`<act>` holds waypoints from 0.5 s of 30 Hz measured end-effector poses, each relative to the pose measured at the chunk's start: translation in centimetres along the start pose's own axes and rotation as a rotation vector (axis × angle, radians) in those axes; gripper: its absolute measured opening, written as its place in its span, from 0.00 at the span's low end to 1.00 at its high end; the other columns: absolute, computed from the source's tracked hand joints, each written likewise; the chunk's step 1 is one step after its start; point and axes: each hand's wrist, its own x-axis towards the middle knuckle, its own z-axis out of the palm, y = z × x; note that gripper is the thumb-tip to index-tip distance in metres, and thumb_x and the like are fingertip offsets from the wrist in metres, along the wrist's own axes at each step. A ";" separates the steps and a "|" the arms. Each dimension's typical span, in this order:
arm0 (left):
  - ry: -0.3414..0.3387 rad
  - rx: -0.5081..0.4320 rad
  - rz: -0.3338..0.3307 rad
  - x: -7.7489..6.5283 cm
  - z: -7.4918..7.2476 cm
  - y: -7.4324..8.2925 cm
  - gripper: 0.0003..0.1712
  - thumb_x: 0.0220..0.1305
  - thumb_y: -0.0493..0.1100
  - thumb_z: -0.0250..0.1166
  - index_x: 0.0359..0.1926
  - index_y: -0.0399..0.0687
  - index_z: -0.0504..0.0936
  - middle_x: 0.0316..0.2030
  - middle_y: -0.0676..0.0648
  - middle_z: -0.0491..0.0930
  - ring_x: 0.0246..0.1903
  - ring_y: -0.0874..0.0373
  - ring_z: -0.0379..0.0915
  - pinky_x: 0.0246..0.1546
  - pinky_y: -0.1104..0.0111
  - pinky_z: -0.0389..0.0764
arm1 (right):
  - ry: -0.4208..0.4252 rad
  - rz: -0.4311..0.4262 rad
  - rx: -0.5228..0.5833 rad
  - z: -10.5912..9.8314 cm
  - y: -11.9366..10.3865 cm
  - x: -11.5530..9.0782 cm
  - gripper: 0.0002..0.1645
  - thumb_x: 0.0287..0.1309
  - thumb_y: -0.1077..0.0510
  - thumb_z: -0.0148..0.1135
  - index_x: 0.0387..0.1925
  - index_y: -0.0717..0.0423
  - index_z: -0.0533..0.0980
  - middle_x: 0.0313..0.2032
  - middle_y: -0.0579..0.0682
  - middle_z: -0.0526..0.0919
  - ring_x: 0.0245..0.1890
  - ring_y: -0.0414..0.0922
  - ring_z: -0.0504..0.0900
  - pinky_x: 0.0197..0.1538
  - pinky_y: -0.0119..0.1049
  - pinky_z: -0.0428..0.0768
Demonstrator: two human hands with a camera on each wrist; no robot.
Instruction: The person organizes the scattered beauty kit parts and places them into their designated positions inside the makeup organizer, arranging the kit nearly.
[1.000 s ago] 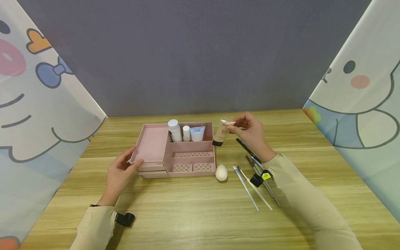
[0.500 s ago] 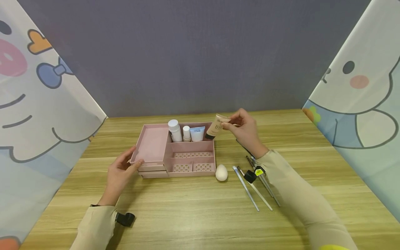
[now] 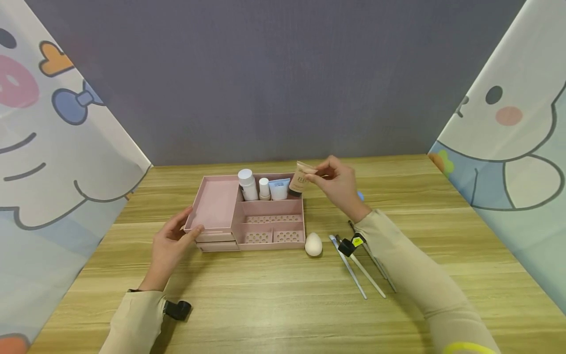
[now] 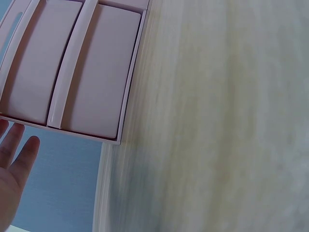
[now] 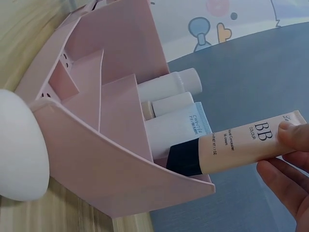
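Observation:
My right hand pinches a beige BB cream tube by its flat end, thumb on the print. The tube's black cap points down, inside the back right compartment of a pink desk organizer. Beside it in that compartment stand a pale blue tube, a small white-capped bottle and a larger white bottle. My left hand rests at the organizer's front left corner, thumb over the top edge. In the left wrist view, its fingers look straight against the side.
A white egg-shaped makeup sponge lies by the organizer's front right corner. Several makeup brushes lie to the right, partly under my right wrist. Two drawers face the front left. A grey panel rises behind the wooden table.
My right hand has carried the BB cream tube leftward from beside the organizer, over its right wall, and the cap has dipped into the back compartment. The left hand has stayed put.

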 end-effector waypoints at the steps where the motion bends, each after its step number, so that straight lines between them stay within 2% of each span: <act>1: 0.001 -0.004 0.002 0.0 0.0 0.0 0.29 0.57 0.22 0.68 0.61 0.30 0.76 0.60 0.45 0.77 0.51 0.70 0.76 0.42 0.81 0.79 | -0.002 -0.013 -0.009 0.1 0.0 0.0 0.13 0.46 0.79 0.72 0.30 0.72 0.74 0.31 0.67 0.83 0.25 0.32 0.82 0.23 0.22 0.76; 7: 0.005 -0.005 0.006 0.0 0.0 -0.1 0.29 0.56 0.21 0.68 0.61 0.31 0.77 0.59 0.44 0.78 0.52 0.70 0.76 0.45 0.81 0.79 | -0.033 -0.048 -0.062 0.5 0.3 -0.1 0.12 0.46 0.76 0.73 0.28 0.70 0.75 0.30 0.65 0.85 0.26 0.36 0.83 0.27 0.25 0.81; 15: 0.005 0.010 -0.003 0.1 0.0 -0.1 0.29 0.57 0.22 0.68 0.61 0.30 0.77 0.59 0.45 0.77 0.52 0.70 0.76 0.47 0.81 0.78 | -0.038 -0.030 -0.085 0.9 0.7 -0.1 0.12 0.47 0.74 0.74 0.29 0.69 0.75 0.31 0.64 0.85 0.27 0.50 0.85 0.26 0.24 0.79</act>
